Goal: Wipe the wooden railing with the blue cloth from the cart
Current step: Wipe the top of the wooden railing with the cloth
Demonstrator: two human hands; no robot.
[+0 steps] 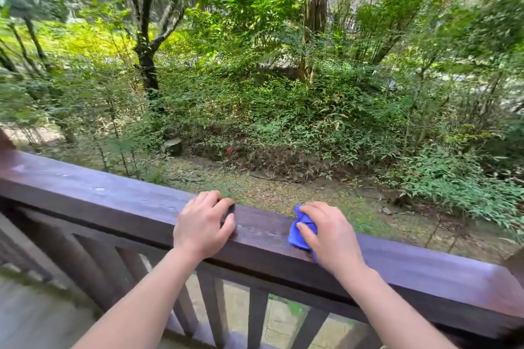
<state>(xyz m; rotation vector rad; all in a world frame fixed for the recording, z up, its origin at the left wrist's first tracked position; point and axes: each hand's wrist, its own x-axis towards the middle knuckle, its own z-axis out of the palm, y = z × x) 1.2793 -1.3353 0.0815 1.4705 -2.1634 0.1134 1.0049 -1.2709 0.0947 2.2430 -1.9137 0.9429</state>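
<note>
A dark brown wooden railing (113, 201) crosses the view from upper left to lower right. Its top shows water drops on the left part. My right hand (329, 232) presses a crumpled blue cloth (297, 231) onto the rail's top, fingers closed over it. The cloth sticks out on the hand's left side; the rest is hidden under the palm. My left hand (202, 225) rests on the rail a short way to the left, fingers curled over the top and far edge, holding the rail. The cart is out of view.
Vertical wooden balusters (211, 309) run below the rail. Beyond it lie a leaf-covered dirt strip (283, 187), dense green shrubs and tree trunks (146, 65). A paved floor (31, 317) shows at lower left.
</note>
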